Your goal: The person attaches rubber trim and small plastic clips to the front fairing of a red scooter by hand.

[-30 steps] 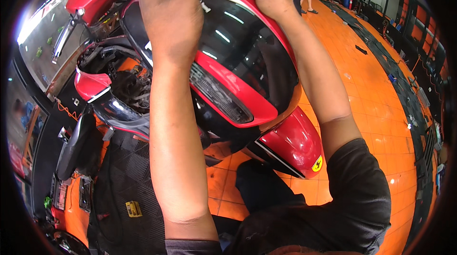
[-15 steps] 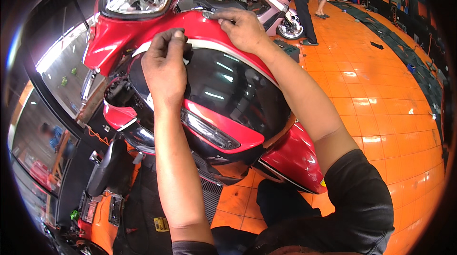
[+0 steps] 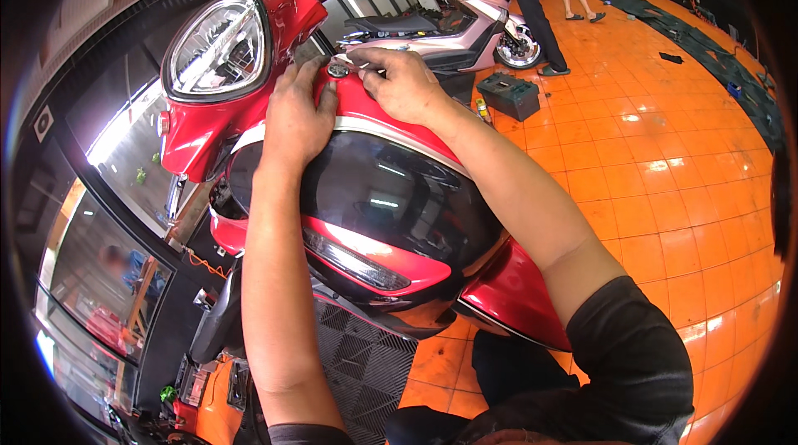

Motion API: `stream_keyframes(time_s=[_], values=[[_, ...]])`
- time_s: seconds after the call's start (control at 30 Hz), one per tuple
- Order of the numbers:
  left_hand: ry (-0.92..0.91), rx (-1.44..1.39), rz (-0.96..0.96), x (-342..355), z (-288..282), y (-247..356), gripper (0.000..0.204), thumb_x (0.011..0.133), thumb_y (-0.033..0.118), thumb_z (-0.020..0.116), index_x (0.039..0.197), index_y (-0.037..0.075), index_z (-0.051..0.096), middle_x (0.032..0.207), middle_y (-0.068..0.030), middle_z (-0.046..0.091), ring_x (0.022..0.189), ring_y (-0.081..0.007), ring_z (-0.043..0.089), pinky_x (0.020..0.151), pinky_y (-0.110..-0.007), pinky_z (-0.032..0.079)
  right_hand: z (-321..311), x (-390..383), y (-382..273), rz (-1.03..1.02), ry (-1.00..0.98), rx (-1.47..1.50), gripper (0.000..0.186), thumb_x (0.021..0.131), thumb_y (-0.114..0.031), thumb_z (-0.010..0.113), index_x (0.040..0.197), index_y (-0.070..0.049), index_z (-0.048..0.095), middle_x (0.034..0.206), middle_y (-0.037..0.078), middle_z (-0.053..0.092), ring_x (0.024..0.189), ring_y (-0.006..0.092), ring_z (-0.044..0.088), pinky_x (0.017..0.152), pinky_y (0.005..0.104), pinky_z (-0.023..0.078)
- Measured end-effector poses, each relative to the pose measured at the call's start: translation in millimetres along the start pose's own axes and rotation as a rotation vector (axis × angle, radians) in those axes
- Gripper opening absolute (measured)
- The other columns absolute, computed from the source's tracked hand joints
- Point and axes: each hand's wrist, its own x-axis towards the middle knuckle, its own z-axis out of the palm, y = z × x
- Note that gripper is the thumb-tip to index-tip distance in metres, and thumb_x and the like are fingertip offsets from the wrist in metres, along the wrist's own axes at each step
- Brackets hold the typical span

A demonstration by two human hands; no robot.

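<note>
A red scooter front panel (image 3: 359, 103) with a white trim edge stands before me, a glossy black panel (image 3: 391, 175) below it. On top of the red panel sits a small round emblem (image 3: 338, 70). My left hand (image 3: 298, 117) lies on the panel just left of the emblem, fingers reaching over the far edge and thumb beside it. From the right, my right hand (image 3: 403, 88) reaches in with its index finger stretched along the emblem's far side and the other fingers bent. Their tips are partly hidden, and I make out nothing held.
The scooter's headlight (image 3: 218, 48) is at upper left. A toolbox (image 3: 509, 96) stands on the orange tiled floor (image 3: 632, 187), near a pink scooter (image 3: 465, 34). A person in dark trousers (image 3: 536, 13) stands beside it, another farther back. Dark mats (image 3: 677, 34) run along the right.
My left hand has opened from a pinch and come to rest beside the emblem. The right hand stays at the emblem. My view has shifted, so the scooter sits lower in it.
</note>
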Motion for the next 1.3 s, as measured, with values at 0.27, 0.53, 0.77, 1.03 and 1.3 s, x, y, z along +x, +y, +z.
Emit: stream_keyframes(time_s=[0.27,0.53,0.77,1.03,1.3], values=[[-0.004,0.058,-0.005,-3.2,7.4,-0.7,0.040,0.088,0.018,0.061,0.125,0.003,0.060,0.127,-0.0221,0.059,0.119,-0.0397,0.054,0.102,-0.044,0.043,0.4,0.9,-1.4,-0.042,-0.006,-0.095,0.032,0.090,-0.019,0.061,0.117,-0.006,0.068,0.105,0.022,0.069,0.086,0.0319,0.071,0.079,0.0379,0.055],[0.008,0.065,-0.002,-5.4,9.0,1.9,0.037,0.089,0.019,0.060,0.122,0.004,0.064,0.129,-0.0208,0.058,0.121,-0.0385,0.053,0.103,-0.043,0.043,4.8,0.3,3.2,-0.180,-0.013,-0.169,0.029,0.091,-0.019,0.058,0.115,-0.009,0.069,0.113,0.014,0.069,0.104,0.0316,0.065,0.093,0.0392,0.051],[0.003,0.103,0.005,-1.7,10.8,2.3,0.036,0.089,0.021,0.060,0.121,0.005,0.065,0.129,-0.0195,0.059,0.122,-0.0377,0.053,0.104,-0.043,0.042,4.9,2.0,2.3,-0.134,-0.056,-0.187,0.029,0.091,-0.021,0.056,0.113,-0.009,0.070,0.114,0.012,0.068,0.109,0.0321,0.062,0.097,0.0413,0.048],[-0.018,0.061,-0.033,-2.7,8.2,0.4,0.041,0.089,0.021,0.061,0.126,0.004,0.062,0.131,-0.0194,0.059,0.124,-0.0364,0.052,0.107,-0.042,0.040,0.8,-1.2,-1.5,-0.032,-0.023,-0.088,0.039,0.088,-0.018,0.064,0.126,-0.010,0.063,0.118,0.017,0.067,0.108,0.0314,0.065,0.094,0.0378,0.050],[0.191,-0.354,-0.261,-1.2,6.7,-12.4,0.042,0.089,0.012,0.061,0.129,0.001,0.059,0.120,-0.0173,0.067,0.111,-0.0253,0.064,0.098,-0.034,0.047,0.7,2.5,-6.1,-0.073,0.005,-0.142,0.043,0.086,-0.026,0.070,0.124,-0.007,0.064,0.116,0.019,0.068,0.107,0.0298,0.066,0.091,0.0365,0.052]])
